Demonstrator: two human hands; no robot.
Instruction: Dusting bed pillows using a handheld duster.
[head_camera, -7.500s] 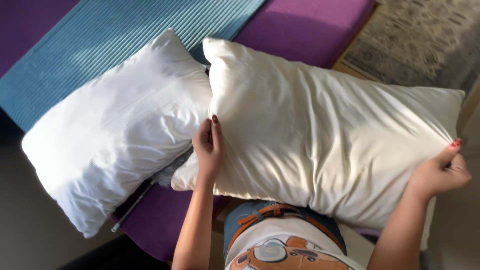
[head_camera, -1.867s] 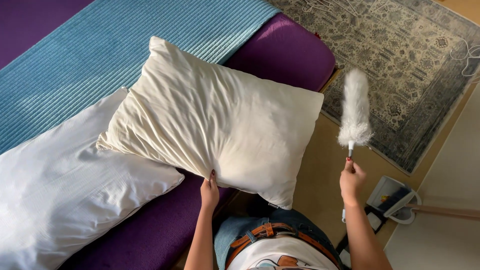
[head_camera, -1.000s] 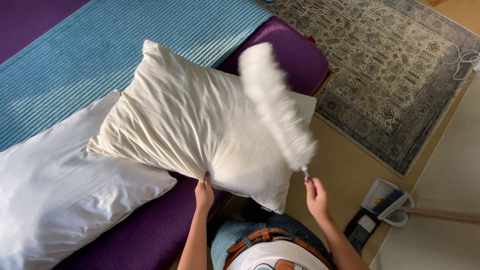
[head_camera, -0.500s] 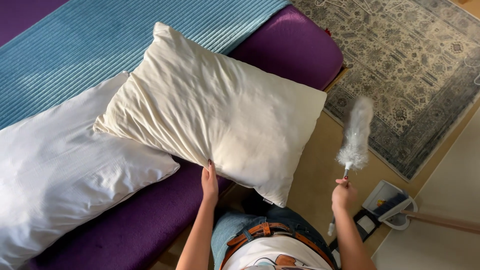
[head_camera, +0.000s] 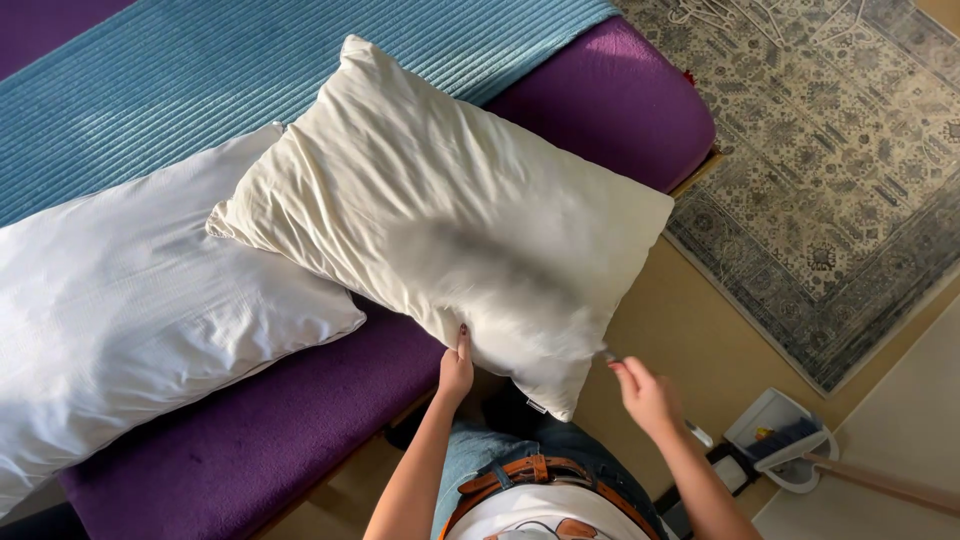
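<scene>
Purple mattress (head_camera: 250, 440) bears two pillows — left hand (head_camera: 456, 368) pinches cream pillow (head_camera: 450, 210); right hand (head_camera: 648, 395) closed

Blue jeans (head_camera: 480, 455), brown belt (head_camera: 520, 472), white top (head_camera: 545, 515) (dark-painted nails).

Large white fabric pillow (head_camera: 130, 320) cut off at the left edge, patterned grey woven rug (head_camera: 840, 170) cut off at the right, right hand's (head_camera: 648, 396) held object motion-blurred, indiscernible
</scene>
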